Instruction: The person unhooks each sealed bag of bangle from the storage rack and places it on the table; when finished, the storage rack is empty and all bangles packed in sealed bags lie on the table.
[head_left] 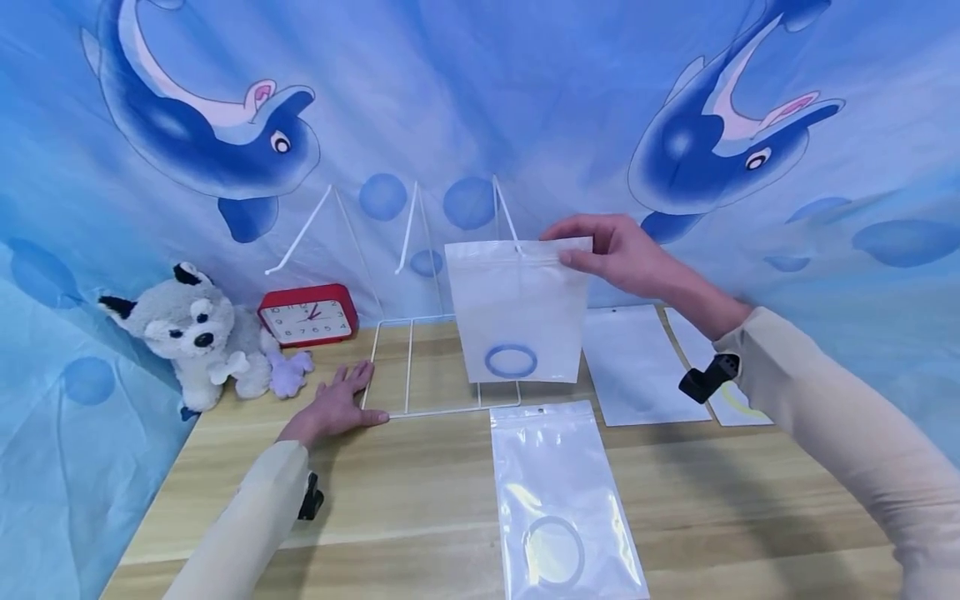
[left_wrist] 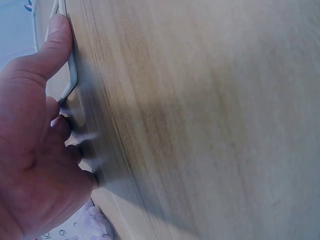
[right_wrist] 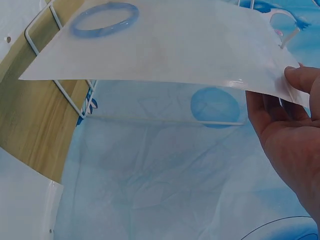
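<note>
My right hand (head_left: 611, 254) pinches the top right corner of a white zip bag (head_left: 517, 308) between thumb and fingers. Inside the bag's lower part shows a blue ring (head_left: 489, 360). The bag hangs upright at the right hook of a white wire rack (head_left: 408, 367), and the hook's tip (right_wrist: 290, 37) pokes out at the bag's top edge. My left hand (head_left: 341, 404) lies at the rack base's front left corner, fingers spread, with the thumb along the front wire (left_wrist: 73, 75). The rack's other two hooks carry nothing.
A zip bag with a pale ring (head_left: 566, 467) lies on the table in front of the rack. Right of it lie another white bag (head_left: 645, 367) and one showing yellow (head_left: 738, 404). At the left sit a plush husky (head_left: 195, 333) and a red clock (head_left: 309, 315). A dolphin-print sheet hangs behind.
</note>
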